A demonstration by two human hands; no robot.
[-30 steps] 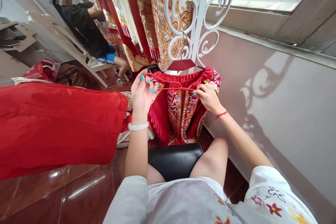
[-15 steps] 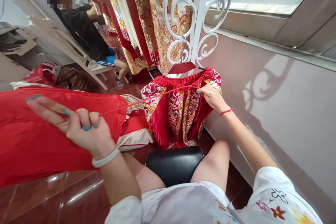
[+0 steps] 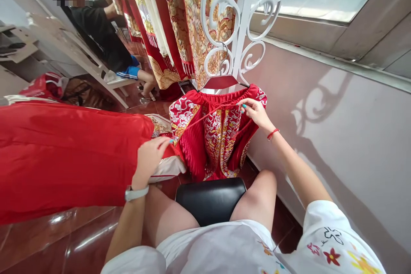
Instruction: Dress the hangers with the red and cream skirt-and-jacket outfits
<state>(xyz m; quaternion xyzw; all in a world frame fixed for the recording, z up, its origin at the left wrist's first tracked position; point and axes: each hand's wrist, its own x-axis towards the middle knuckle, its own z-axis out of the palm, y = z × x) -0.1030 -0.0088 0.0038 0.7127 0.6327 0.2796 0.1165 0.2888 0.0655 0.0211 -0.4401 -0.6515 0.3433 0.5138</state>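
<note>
A red embroidered skirt [image 3: 221, 141] with silver and gold patterns hangs before me on a red-padded hanger [image 3: 221, 82]. A thin red cord [image 3: 207, 115] runs slantwise across its front below the gathered waistband. My right hand [image 3: 257, 113] pinches the upper end of the cord near the right side of the waistband. Lower on the left, my left hand [image 3: 149, 158] pinches the other end of the cord between thumb and fingers, close to the skirt's left edge.
Red cloth [image 3: 70, 162] spreads over a surface at my left. A white scrolled metal rack [image 3: 239, 21] holds the hanger, with gold and red garments [image 3: 205, 21] behind. A black seat [image 3: 210, 201] is between my legs. A person [image 3: 99, 30] sits at upper left. A wall [image 3: 353, 137] stands right.
My left hand has come down and right, from out over the red cloth to near the skirt, and its outstretched fingers have drawn in. My right hand stays near the waistband.
</note>
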